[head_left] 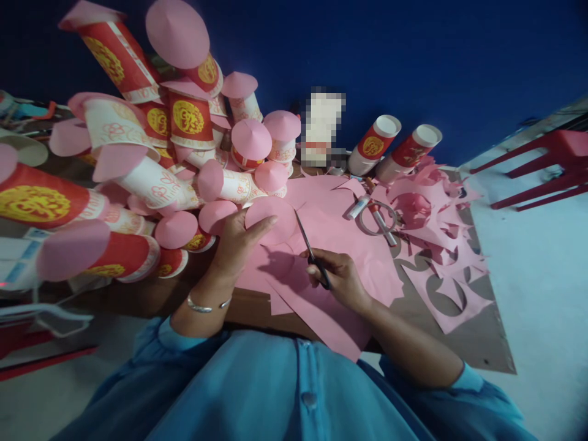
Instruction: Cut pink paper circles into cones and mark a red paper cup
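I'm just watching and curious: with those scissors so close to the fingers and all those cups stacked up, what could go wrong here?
1. The scissors in the right hand point toward the left hand gripping the pink paper circle; a slip might nick its fingers.
2. The piled paper cups sit right beside the left hand; a nudge might topple them.

Gold emblem on red paper cups [188,116], not legible, no other readable txt

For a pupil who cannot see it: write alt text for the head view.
The left hand holds a pink paper circle while the right hand holds scissors to it. Paper cups capped with pink cones are piled at left.
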A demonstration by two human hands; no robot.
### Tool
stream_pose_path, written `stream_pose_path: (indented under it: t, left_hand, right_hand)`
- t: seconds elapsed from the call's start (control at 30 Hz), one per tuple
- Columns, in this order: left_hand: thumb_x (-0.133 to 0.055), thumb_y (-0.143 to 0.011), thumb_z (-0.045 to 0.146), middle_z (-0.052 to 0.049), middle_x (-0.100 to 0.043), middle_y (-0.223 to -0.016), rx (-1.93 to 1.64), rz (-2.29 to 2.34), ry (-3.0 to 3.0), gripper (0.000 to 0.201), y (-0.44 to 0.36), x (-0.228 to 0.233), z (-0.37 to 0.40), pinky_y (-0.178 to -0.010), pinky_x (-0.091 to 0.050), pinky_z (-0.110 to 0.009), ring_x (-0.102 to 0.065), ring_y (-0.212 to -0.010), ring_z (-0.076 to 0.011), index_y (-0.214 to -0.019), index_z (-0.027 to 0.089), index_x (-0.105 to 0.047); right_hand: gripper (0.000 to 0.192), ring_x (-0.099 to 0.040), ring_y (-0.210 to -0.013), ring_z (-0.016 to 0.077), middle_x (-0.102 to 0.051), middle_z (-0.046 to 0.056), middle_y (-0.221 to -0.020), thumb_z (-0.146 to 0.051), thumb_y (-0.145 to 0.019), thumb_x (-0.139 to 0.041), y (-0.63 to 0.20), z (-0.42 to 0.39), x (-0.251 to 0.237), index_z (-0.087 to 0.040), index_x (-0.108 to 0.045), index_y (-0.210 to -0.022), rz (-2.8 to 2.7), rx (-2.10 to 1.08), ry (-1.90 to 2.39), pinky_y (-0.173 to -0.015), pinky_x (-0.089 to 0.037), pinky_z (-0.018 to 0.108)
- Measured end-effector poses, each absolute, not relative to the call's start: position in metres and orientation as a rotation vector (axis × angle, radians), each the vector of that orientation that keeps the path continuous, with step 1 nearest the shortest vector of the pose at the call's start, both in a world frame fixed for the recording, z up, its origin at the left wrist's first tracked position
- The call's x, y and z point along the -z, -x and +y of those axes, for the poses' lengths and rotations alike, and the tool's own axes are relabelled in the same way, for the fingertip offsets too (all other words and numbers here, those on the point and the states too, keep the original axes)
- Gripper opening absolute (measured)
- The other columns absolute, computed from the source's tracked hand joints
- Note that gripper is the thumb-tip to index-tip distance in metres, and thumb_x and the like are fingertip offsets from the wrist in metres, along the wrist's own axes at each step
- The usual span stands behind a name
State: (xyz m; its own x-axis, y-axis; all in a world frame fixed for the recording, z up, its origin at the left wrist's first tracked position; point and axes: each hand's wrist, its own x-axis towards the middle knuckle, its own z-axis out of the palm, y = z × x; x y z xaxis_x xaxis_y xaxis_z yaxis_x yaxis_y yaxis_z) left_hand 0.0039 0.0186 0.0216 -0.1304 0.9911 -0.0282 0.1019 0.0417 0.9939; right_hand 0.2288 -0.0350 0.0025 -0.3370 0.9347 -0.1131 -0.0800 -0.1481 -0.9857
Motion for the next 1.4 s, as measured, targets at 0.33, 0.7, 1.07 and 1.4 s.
stream_pose_path:
  t: [0.33,0.7,1.07,1.4]
  left_hand:
    - [-0.090,-0.072,0.047,-0.001,-0.078,-0.082,-1.139,1.408,-1.271,0.035,-0.004,-0.033,0.018,-0.075,-0.058,-0.029,-0.068,-0.077,-0.0190,-0.084,0.017,-0.079]
    - [-0.090,-0.073,0.047,-0.004,-0.083,-0.094,-1.199,1.366,-1.142,0.039,-0.005,-0.022,0.018,-0.082,-0.061,-0.032,-0.075,-0.087,-0.0232,-0.097,0.017,-0.081]
    - [-0.086,-0.076,0.052,-0.007,-0.083,-0.096,-1.222,1.403,-1.193,0.041,-0.006,-0.025,0.018,-0.085,-0.061,-0.034,-0.075,-0.094,-0.0253,-0.096,0.016,-0.080]
    - [-0.088,-0.073,0.054,-0.002,-0.079,-0.084,-1.161,1.395,-1.247,0.041,-0.005,-0.030,0.018,-0.077,-0.059,-0.031,-0.070,-0.080,-0.0210,-0.088,0.018,-0.079]
  right_hand:
    - [0.047,-0.051,-0.053,0.0094,-0.058,-0.004,-0.059,-0.060,-0.083,-0.085,-0.229,-0.033,-0.003,-0.017,-0.077,-0.101,-1.277,-1.612,1.067,-0.051,-0.043,0.023]
    - [0.051,-0.050,-0.051,0.0101,-0.056,-0.005,-0.057,-0.065,-0.084,-0.082,-0.228,-0.035,-0.007,-0.017,-0.075,-0.101,-1.302,-1.606,1.095,-0.051,-0.044,0.025]
    - [0.051,-0.051,-0.052,0.0100,-0.057,-0.005,-0.059,-0.064,-0.083,-0.083,-0.228,-0.035,-0.004,-0.017,-0.077,-0.103,-1.286,-1.615,1.084,-0.051,-0.045,0.025]
    - [0.052,-0.052,-0.052,0.0099,-0.058,-0.004,-0.058,-0.064,-0.082,-0.083,-0.229,-0.034,-0.005,-0.017,-0.078,-0.103,-1.280,-1.608,1.106,-0.051,-0.046,0.024]
